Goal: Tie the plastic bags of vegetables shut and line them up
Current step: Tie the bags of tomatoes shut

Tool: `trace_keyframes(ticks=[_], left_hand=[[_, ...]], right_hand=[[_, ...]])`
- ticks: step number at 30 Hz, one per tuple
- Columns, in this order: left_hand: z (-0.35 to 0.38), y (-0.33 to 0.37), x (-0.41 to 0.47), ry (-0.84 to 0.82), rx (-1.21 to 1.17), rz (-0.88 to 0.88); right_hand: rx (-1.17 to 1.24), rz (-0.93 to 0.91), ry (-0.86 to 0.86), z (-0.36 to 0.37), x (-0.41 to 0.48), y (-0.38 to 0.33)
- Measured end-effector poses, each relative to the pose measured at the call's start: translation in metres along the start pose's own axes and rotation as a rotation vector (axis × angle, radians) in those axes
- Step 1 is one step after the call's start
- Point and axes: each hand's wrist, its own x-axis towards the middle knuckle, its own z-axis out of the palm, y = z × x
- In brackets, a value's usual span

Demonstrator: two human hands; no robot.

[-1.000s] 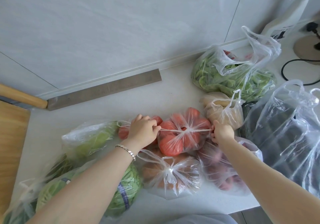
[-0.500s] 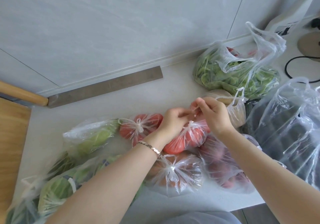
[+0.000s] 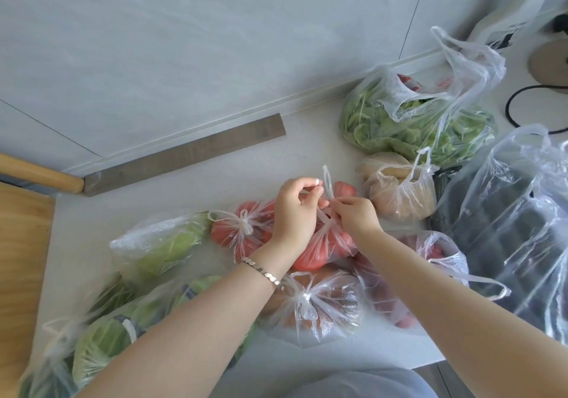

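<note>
Mid-knot at frame centre, pinching handles [image 3: 328,184] of tomato bag [image 3: 313,254] with left hand [image 3: 292,210] and right hand [image 3: 358,216] (next, probably: cinch ends apart).

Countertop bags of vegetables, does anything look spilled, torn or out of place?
Nothing spilled or torn. The bag of leafy greens gapes open at the back right, and the potato bag beside it is untied. The left hand and right hand pinch the handles of the tomato bag.

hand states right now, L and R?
Left hand: closed, pinching a handle of the tomato bag.
Right hand: closed, pinching its other handle.
</note>
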Motion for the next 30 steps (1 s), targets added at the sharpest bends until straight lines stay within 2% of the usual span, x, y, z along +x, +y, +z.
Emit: trace_keyframes(ticks=[4,6,8,11,14,20,30], left_hand=[[0.005,0.006,0.007,-0.053,0.014,0.058],[0.01,0.012,0.016,-0.147,0.014,0.015],[0.016,0.013,0.023,-0.274,0.078,-0.037],[0.014,0.012,0.022,-0.384,0.269,-0.081],[0.006,0.008,0.011,-0.4,0.445,0.019],[0.0,-0.006,0.0,-0.341,0.429,0.056],[-0.004,-0.012,0.0,-0.433,0.5,0.035]], right_hand=[[-0.36,-0.186,-0.197,-0.006,-0.002,-0.008],[-0.397,-0.201,-0.286,-0.015,-0.002,-0.005],[-0.399,-0.21,-0.3,-0.022,-0.003,-0.002],[-0.204,-0.13,-0.236,-0.022,-0.003,0.007],[0.108,-0.013,-0.173,-0.023,-0.002,0.013],[0.356,0.03,-0.098,-0.022,-0.004,0.012],[-0.046,-0.188,0.114,-0.008,-0.002,0.018]])
